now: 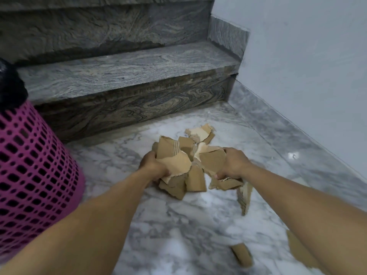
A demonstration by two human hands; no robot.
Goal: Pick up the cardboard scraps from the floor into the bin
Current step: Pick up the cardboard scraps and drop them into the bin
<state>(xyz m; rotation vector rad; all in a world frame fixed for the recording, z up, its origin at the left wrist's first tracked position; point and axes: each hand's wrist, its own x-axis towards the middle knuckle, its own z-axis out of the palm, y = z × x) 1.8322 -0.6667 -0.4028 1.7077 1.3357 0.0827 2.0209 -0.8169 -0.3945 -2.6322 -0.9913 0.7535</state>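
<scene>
Cardboard scraps (188,161) — bunched between left hand (154,165) and right hand (233,163), each grip clutching pieces

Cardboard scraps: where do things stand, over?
Left hand and right hand both grip the scrap pile. Loose scraps remain on the marble floor. Pink bin stands left, path clear.

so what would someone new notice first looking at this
Probably the two bare arms reaching forward, the left hand and right hand both gripping a heap of torn cardboard scraps on the marble floor mid-frame. Next, the bright magenta mesh bin at the left edge, with a black liner at its top. A few stray scraps lie nearer, lower right, and grey stone steps rise behind.
</scene>
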